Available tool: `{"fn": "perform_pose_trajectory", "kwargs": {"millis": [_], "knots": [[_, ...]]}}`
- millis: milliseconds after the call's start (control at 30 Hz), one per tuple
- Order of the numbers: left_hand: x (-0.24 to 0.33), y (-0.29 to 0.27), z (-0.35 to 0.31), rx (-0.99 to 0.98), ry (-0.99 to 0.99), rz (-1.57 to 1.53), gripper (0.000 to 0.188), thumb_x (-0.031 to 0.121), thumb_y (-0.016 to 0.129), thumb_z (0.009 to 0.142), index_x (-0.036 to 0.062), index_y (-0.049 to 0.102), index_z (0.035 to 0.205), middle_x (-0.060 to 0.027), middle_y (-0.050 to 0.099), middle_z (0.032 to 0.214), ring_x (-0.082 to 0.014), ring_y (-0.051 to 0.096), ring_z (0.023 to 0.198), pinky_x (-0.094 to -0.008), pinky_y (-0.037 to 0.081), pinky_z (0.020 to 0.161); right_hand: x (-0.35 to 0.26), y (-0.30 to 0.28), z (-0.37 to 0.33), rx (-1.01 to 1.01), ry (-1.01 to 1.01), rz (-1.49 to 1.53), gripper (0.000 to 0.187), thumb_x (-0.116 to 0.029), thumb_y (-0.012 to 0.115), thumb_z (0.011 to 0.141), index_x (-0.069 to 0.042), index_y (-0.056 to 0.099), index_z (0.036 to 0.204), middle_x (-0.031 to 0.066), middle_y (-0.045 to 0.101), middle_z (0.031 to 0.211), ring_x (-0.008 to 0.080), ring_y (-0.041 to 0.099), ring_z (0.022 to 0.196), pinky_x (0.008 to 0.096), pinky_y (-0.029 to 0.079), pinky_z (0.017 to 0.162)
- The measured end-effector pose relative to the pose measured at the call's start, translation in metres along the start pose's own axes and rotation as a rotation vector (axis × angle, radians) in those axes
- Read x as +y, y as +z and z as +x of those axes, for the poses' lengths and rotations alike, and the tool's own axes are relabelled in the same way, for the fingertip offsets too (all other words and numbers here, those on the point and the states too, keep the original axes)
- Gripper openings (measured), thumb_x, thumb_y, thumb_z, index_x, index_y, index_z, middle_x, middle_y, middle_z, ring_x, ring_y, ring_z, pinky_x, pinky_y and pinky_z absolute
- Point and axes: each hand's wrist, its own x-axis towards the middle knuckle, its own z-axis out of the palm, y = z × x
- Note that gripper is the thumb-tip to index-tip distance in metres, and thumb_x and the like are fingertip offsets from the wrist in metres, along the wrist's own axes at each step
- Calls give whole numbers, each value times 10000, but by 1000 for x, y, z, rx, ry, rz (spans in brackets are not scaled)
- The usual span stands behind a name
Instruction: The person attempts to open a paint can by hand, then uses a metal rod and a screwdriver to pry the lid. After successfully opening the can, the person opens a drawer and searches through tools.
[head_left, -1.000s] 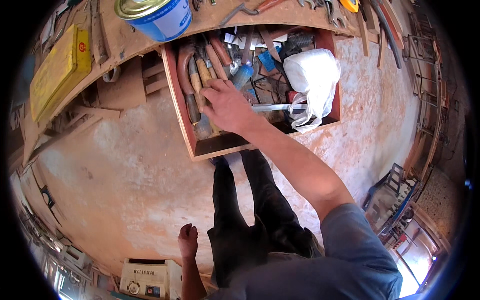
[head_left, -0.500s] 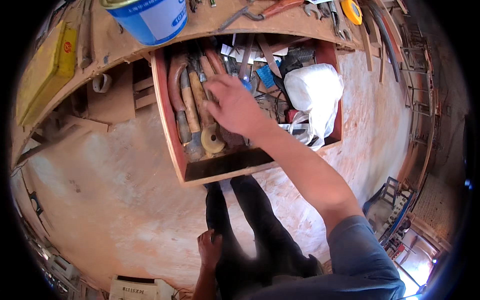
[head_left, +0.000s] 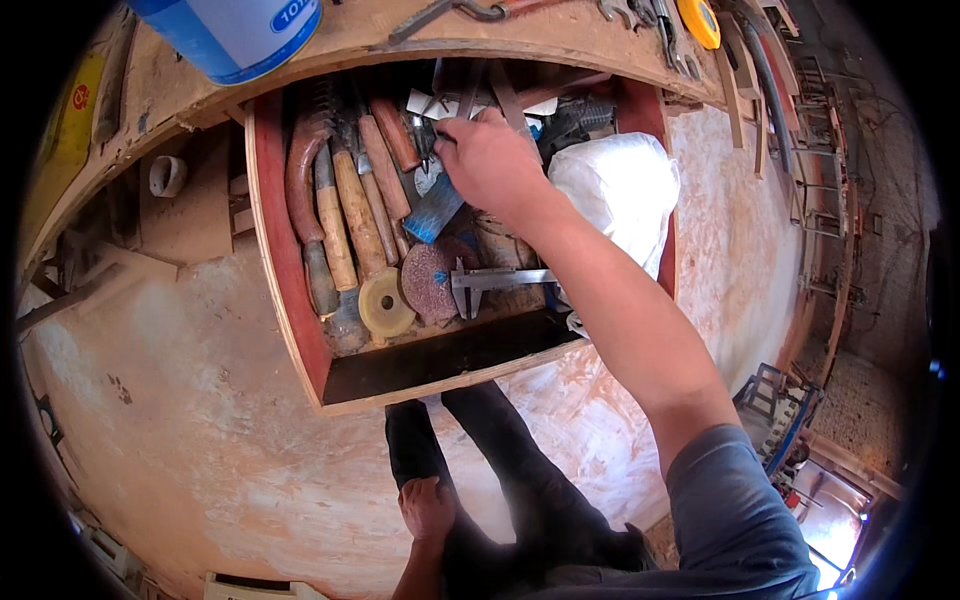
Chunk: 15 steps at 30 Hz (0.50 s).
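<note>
My right hand (head_left: 490,165) reaches into the open drawer (head_left: 290,330), its fingers curled down among the tools. Whatever its fingertips grip, if anything, is hidden. Just below the hand lies a blue piece (head_left: 435,213), and to its left are wooden-handled tools (head_left: 358,205). Nearer the drawer front are a yellowish disc with a hole (head_left: 387,303), a brown abrasive disc (head_left: 428,278) and a metal caliper (head_left: 495,281). My forearm passes over the caliper's right end and beside a white plastic bag (head_left: 618,185). Low down, my left hand (head_left: 427,508) rests loosely curled against my leg.
The wooden bench top (head_left: 400,62) runs above the drawer. On it stand a blue and white bucket (head_left: 235,35), a yellow case (head_left: 72,135), wrenches (head_left: 665,30) and a yellow tape measure (head_left: 700,20). Wood pieces (head_left: 745,75) hang at the right edge.
My right hand has moved farther into the drawer and its fingers have curled downward. The blue piece and caliper now show. My left hand has come against my leg. The view has shifted.
</note>
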Motion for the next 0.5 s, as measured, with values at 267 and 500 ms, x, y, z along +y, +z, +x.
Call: {"fn": "perform_pose_trajectory", "kwargs": {"millis": [267,500], "knots": [[1,5,1,25,4,17,216,132,689,775,65,711,980,-116,696,993,-332,596,1086,-477,441,983,15,-27,9,279,89,-12,284,-282,669,898,-29,676,1028,226,684,989,395,629,990,447,514,897],[4,1,4,35,-1,6,209,126,698,765,65,717,964,-113,699,970,-327,608,1061,-475,450,965,19,-65,9,152,221,-285,288,-282,647,917,-52,671,1089,235,684,1007,392,659,999,477,540,876]]}}
